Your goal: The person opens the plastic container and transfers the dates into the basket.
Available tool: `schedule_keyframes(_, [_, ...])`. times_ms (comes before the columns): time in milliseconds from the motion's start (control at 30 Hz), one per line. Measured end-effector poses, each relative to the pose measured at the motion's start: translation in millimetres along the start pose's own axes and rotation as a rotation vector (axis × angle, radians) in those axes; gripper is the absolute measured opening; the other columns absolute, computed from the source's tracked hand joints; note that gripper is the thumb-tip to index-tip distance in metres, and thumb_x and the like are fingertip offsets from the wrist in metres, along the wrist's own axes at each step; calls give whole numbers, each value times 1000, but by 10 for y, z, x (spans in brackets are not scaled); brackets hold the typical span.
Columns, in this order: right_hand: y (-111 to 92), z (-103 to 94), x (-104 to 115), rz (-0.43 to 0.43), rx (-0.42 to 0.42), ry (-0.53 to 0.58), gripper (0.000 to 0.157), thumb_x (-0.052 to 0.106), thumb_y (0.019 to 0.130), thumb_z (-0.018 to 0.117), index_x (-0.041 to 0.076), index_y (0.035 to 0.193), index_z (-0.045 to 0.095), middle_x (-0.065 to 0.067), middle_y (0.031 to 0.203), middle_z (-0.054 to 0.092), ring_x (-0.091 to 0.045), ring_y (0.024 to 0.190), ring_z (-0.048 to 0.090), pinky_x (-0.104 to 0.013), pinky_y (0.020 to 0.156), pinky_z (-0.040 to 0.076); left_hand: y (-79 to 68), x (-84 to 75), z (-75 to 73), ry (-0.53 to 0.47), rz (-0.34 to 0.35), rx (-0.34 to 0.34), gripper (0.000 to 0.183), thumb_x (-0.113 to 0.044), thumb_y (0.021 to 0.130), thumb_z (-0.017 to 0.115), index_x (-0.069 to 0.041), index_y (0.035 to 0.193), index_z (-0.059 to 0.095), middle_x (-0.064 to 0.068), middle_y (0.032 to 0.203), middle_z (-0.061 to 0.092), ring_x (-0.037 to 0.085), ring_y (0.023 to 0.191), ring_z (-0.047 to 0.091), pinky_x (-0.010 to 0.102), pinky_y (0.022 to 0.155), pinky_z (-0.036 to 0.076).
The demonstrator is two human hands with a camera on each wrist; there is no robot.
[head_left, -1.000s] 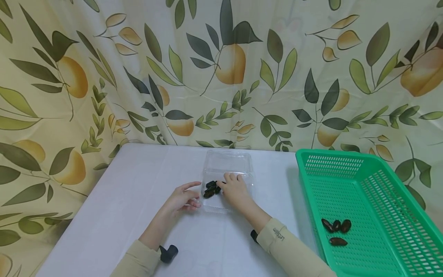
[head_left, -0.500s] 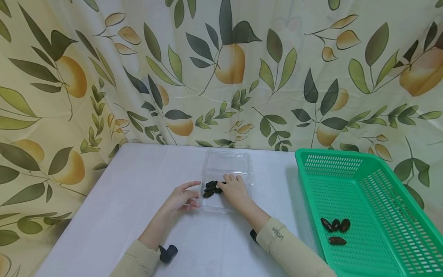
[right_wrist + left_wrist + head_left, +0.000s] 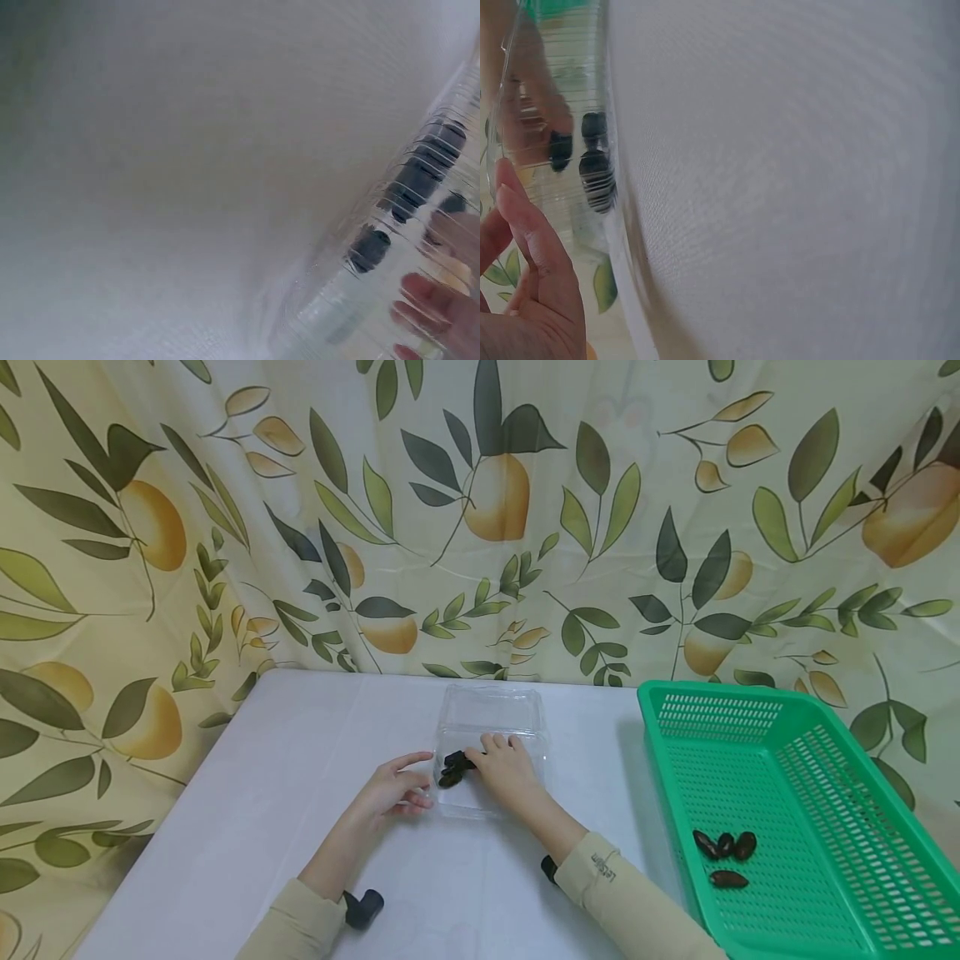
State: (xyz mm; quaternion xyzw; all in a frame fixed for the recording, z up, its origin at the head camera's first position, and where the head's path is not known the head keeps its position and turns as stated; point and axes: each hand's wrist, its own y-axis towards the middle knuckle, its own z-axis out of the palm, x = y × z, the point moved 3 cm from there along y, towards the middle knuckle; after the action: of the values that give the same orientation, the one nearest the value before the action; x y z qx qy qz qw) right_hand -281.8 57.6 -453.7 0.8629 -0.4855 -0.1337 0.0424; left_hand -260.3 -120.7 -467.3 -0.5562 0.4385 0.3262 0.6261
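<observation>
A clear plastic box (image 3: 471, 807) stands on the white table, its hinged lid (image 3: 491, 710) laid open at the back. Several dark, glossy oval fruits (image 3: 451, 776) lie in its left half. My right hand (image 3: 512, 774) reaches into the box and pinches one dark oval fruit (image 3: 560, 151), which shows raised beside the others through the ribbed wall in the left wrist view. At the left side of the box is my left hand (image 3: 390, 792), fingers loosely extended and fingertips (image 3: 514, 199) right at its rim. Part of the pinched fruit is hidden behind the right fingers.
To the right stands a large green slotted basket (image 3: 795, 810), with several similar dark oval fruits (image 3: 724, 847) on its floor near the left wall. A leaf-and-fruit patterned curtain (image 3: 480, 527) hangs behind the table. Black wrist cameras (image 3: 363, 910) sit at both sleeves.
In the box, my right fingers have shifted slightly left over the fruits, and the dark pieces by the fingertips have changed place a little. My left hand stays at the box's side.
</observation>
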Motion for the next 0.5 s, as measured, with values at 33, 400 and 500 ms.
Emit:
schedule_keyframes(33, [-3,-18,4,-4,-18,5,20,31,86,61,23,105,60,-4,94,54,-21,90,51,-36,78,41,12,11,-1,-2,0,-4,48,-7,85,56,-12,133,47,12,90,61,12,55,62,21,49,49])
schedule_keyframes(400, [-115,-321,46,10,-154,57,17,29,84,64,22,99,60,-3,88,53,-23,85,53,-37,75,41,26,26,-2,10,1,-18,47,-9,85,58,-14,131,50,11,87,60,13,55,62,21,49,48])
schedule_keyframes(500, [-190,-445,42,24,-190,70,16,29,84,64,22,99,59,-3,85,51,-23,83,52,-37,74,41,30,27,-1,9,5,-12,48,-8,85,57,-13,132,49,10,86,60,13,55,62,21,48,49])
